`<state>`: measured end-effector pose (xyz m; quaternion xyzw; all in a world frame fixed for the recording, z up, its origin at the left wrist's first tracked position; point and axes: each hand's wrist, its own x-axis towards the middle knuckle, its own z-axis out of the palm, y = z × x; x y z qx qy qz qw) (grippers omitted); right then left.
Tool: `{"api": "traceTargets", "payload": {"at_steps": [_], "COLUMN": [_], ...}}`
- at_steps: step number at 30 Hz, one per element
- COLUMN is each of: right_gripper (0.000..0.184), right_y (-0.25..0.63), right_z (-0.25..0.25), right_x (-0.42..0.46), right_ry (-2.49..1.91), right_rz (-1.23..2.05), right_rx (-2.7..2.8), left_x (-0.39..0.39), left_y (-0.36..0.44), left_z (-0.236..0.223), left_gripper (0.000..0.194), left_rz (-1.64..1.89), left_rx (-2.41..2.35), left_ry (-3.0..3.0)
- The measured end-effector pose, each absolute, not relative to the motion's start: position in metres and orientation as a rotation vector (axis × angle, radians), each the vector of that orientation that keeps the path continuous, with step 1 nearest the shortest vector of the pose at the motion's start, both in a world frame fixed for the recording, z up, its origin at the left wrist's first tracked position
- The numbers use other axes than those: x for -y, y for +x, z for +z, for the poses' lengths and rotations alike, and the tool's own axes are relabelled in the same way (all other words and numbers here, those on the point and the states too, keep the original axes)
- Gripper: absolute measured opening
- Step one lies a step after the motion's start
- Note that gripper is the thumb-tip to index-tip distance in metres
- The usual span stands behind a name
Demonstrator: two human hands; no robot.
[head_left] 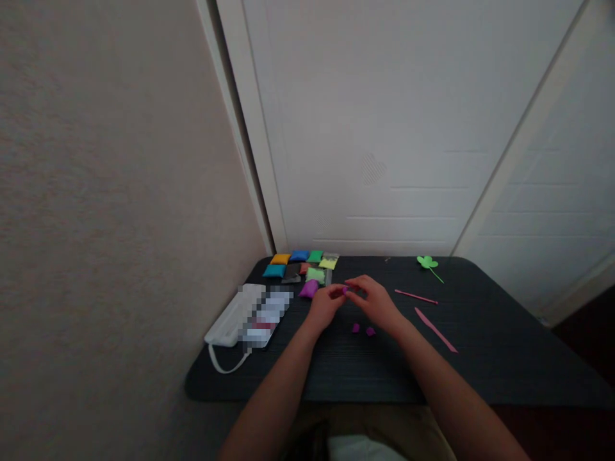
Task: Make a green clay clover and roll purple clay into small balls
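Both hands meet above the middle of a small black table [504, 346]. My left hand [325, 304] and my right hand [373, 301] pinch a small purple clay piece [344, 291] between their fingertips. Two more purple clay bits [356, 328] [370, 331] lie on the table just below my hands. A purple clay bag [309, 289] lies right beside my left hand.
Several coloured clay bags [300, 264] sit at the table's back left. A white case [230, 320] with a strap lies at the left edge. Two pink modelling tools [416, 296] [435, 329] and a green clay leaf shape [427, 262] lie to the right. Walls stand close behind and to the left.
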<state>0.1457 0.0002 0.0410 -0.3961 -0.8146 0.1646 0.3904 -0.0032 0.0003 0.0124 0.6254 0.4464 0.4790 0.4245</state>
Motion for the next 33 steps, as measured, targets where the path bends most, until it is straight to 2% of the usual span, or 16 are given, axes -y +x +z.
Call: {"api": "traceTargets", "payload": {"at_steps": [7,12,16,19,21,24,29,33], "right_gripper": [0.014,0.014,0.014,0.017,0.021,0.034,0.058,0.066], "right_y": [0.156,0.149,0.132,0.130,0.133,0.136,0.120,0.111], "right_z": [0.027,0.031,0.037,0.046,0.056,0.074,0.093,0.088], "right_x": [-0.001,0.007,0.020,0.035,0.046,0.058,0.058,0.068], "right_ry": [-0.990,-0.965,-0.967,-0.926,-0.892,-0.840,-0.791,-0.737], "right_rz": [0.430,0.397,0.248,0.168,0.150,0.152,0.063,0.035], "right_rx": [2.062,1.985,2.087,2.064,1.938,1.705,1.774,1.907], "left_x": [0.004,0.008,0.009,0.011,0.017,0.033,0.062,0.069], "left_y": [0.004,0.009,0.019,0.026,0.030,0.039,0.051,0.044], "left_z": [0.010,0.017,0.034,0.047,0.056,0.069,0.093,0.110], "left_gripper": [0.031,0.040,0.047,0.035,0.028,0.032,0.060,0.074], "left_rz": [1.097,1.150,1.165,1.300,1.386,1.408,1.292,1.312], "left_rx": [-0.994,-0.749,-0.649,-0.562,-0.498,-0.426,-0.534,-0.622], "left_ry": [1.549,1.100,0.723,0.570,0.553,0.667,0.932,0.967]}}
